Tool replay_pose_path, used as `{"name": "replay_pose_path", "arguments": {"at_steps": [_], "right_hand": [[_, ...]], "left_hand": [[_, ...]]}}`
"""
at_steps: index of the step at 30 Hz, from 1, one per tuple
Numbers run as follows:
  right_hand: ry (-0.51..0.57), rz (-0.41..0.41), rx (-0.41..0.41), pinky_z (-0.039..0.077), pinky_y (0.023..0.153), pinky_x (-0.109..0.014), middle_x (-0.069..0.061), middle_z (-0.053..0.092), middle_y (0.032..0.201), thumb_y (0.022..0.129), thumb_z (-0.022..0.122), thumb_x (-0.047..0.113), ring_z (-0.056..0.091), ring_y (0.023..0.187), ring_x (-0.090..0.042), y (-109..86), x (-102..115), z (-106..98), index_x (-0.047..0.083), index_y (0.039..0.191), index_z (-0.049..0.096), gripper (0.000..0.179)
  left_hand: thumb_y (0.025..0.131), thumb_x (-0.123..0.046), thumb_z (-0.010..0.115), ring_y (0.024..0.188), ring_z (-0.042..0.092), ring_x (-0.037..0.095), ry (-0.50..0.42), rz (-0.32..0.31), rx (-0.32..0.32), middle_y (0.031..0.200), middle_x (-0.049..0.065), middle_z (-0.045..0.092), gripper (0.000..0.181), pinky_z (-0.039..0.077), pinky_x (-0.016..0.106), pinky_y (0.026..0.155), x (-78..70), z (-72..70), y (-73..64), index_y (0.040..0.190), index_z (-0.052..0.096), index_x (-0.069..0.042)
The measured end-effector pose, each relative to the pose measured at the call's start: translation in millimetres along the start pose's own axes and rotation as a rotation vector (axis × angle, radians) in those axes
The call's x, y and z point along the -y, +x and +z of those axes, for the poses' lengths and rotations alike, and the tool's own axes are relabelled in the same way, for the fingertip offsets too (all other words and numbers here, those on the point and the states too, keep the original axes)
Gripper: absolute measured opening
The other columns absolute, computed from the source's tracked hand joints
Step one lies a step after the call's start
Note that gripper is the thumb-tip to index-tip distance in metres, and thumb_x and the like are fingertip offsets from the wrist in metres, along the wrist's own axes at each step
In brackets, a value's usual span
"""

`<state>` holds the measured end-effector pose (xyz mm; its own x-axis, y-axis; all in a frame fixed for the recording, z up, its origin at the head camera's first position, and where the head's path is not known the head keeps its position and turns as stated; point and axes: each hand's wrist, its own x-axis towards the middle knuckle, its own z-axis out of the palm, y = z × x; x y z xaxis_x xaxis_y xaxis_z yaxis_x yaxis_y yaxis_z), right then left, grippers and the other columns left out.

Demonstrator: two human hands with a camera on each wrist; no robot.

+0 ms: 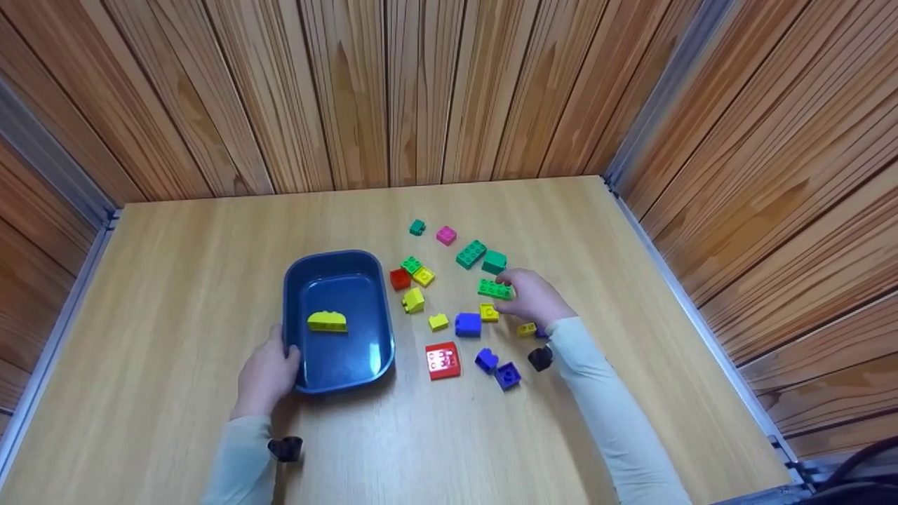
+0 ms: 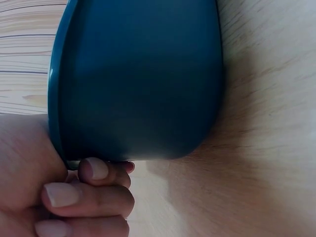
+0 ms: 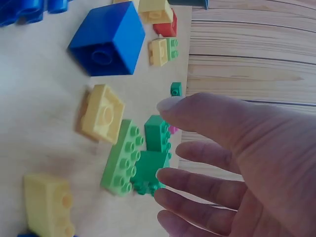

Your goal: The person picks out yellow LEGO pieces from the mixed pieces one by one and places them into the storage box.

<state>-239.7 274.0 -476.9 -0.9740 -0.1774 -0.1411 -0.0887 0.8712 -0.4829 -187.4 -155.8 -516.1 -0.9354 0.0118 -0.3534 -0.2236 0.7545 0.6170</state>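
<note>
My left hand [image 1: 265, 375] grips the near-left side of a dark blue tray [image 1: 358, 354], its thumb at the rim. The left wrist view shows curled fingers [image 2: 94, 197] against the outer wall of the tray [image 2: 143, 79]. Inside the tray lies a yellow-green arched brick [image 1: 327, 322]. Over the right part of the scattered bricks, my right hand [image 1: 537, 298] reaches with spread, loosely bent fingers and holds nothing. Nearest its fingertips is a long light green brick [image 1: 495, 288], with a yellow brick [image 1: 489, 313] just below the thumb. Two darker green bricks [image 3: 150, 170] lie beyond.
Between tray and right hand lie a blue block [image 1: 468, 325], a red brick with a pale top [image 1: 443, 360], two small blue bricks [image 1: 507, 376] and several yellow ones. Farther back are a pink brick [image 1: 446, 235] and a teal one [image 1: 417, 227]. Wooden walls [image 1: 393, 91] edge the table.
</note>
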Motion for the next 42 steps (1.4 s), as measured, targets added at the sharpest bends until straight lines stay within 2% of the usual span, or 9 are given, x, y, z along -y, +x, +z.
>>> {"name": "replay_pose_path", "arguments": {"at_steps": [5,12,20,27,34,42], "right_hand": [[-0.001,0.017,0.010,0.047,0.090,-0.044,-0.017,0.058,0.124,0.085,0.071,0.020,0.055,0.110,-0.033,-5.5,-8,1,0.003,0.127,0.059,0.047],[-0.025,0.028,0.015,0.047,0.089,-0.046,-0.014,0.060,0.121,0.084,0.073,0.020,0.056,0.103,-0.030,-13.7,-16,5,0.004,0.119,0.063,0.040],[0.020,0.017,0.043,0.045,0.094,-0.044,-0.010,0.061,0.117,0.083,0.074,0.016,0.056,0.110,-0.028,-25.5,-21,14,0.006,0.116,0.064,0.036],[0.035,0.010,0.047,0.047,0.092,-0.040,-0.005,0.065,0.107,0.081,0.075,0.009,0.059,0.100,-0.021,-33.1,-30,22,0.008,0.112,0.066,0.032],[0.008,0.019,0.024,0.049,0.087,-0.040,-0.003,0.064,0.099,0.080,0.076,0.007,0.058,0.092,-0.020,-38.2,-38,23,0.008,0.108,0.068,0.030],[-0.015,0.012,0.009,0.049,0.084,-0.039,-0.001,0.063,0.094,0.079,0.077,0.005,0.057,0.087,-0.019,-40.1,-46,22,0.011,0.101,0.068,0.024]], "left_hand": [[0.103,-0.024,0.036,0.122,0.044,0.045,0.024,0.010,-0.006,0.144,0.036,0.029,0.063,0.036,0.057,0.099,0.2,0.4,-0.3,0.149,0.006,0.007],[0.103,-0.025,0.035,0.124,0.042,0.046,0.005,0.000,0.006,0.145,0.035,0.028,0.063,0.035,0.057,0.099,0.3,-0.1,0.2,0.150,0.005,0.005],[0.103,-0.025,0.035,0.124,0.042,0.045,-0.025,-0.006,0.016,0.147,0.034,0.025,0.064,0.035,0.057,0.099,0.2,-0.7,-0.2,0.150,0.004,0.004],[0.103,-0.024,0.035,0.125,0.041,0.047,-0.021,0.016,0.005,0.146,0.035,0.025,0.062,0.036,0.058,0.099,-0.5,-1.4,-2.2,0.150,0.006,0.006],[0.103,-0.023,0.035,0.120,0.045,0.045,-0.010,0.015,-0.003,0.143,0.036,0.029,0.062,0.037,0.058,0.098,0.3,-1.2,-1.0,0.149,0.008,0.007],[0.103,-0.025,0.035,0.122,0.043,0.045,-0.019,0.006,0.013,0.144,0.036,0.028,0.062,0.036,0.058,0.099,0.7,-1.2,0.3,0.150,0.006,0.005]]}}
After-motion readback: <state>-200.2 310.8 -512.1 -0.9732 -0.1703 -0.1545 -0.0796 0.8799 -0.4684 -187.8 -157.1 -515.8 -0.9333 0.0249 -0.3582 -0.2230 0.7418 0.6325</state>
